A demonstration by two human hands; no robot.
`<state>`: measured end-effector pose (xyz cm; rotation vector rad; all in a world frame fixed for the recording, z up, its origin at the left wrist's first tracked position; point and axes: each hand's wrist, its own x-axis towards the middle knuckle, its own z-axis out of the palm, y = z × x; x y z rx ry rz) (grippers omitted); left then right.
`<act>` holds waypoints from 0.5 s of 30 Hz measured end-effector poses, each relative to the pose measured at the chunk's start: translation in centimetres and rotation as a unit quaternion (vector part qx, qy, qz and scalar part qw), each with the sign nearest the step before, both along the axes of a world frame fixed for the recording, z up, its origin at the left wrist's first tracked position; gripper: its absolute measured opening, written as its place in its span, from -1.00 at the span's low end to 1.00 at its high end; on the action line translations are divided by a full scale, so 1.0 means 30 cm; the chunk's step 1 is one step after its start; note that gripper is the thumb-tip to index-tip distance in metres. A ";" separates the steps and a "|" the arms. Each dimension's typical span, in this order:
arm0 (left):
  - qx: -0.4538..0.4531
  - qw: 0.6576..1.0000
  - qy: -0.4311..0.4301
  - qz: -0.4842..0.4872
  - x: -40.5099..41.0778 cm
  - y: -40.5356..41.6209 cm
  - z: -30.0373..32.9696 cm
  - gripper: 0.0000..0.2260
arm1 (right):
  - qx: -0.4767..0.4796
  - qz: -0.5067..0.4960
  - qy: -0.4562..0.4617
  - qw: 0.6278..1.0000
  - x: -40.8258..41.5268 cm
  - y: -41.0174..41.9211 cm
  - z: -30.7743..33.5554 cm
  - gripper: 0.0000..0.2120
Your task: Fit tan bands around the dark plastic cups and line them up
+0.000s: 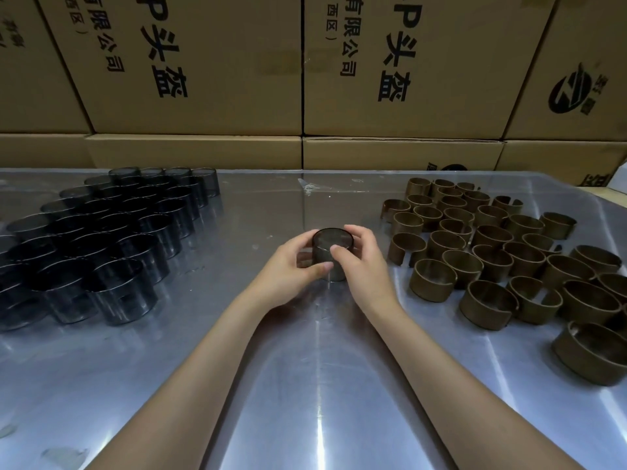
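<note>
My left hand (291, 269) and right hand (359, 259) both curl around one dark plastic cup (330, 252) at the middle of the tabletop (305, 385), fingers wrapped over its far side and thumbs pressed to its near wall. The cup stands upright with its base on the shiny surface, its round top facing me; I think it carries no band, though my fingers hide much of its wall. To my left stands a tight cluster of bare dark cups (101, 239), row behind row. To my right, well apart from my hands, the tan bands (502, 262) stand on edge in a loose spread, several showing their open split. Behind the tabletop rises a wall of cardboard boxes (203, 62) printed with black characters
</note>
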<state>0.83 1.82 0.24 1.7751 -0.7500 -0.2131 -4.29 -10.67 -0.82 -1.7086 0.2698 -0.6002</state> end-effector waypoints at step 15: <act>-0.132 0.977 0.126 0.110 0.004 0.013 0.006 -0.62 | -0.496 -0.270 0.166 0.808 -0.057 -0.096 0.017 -0.60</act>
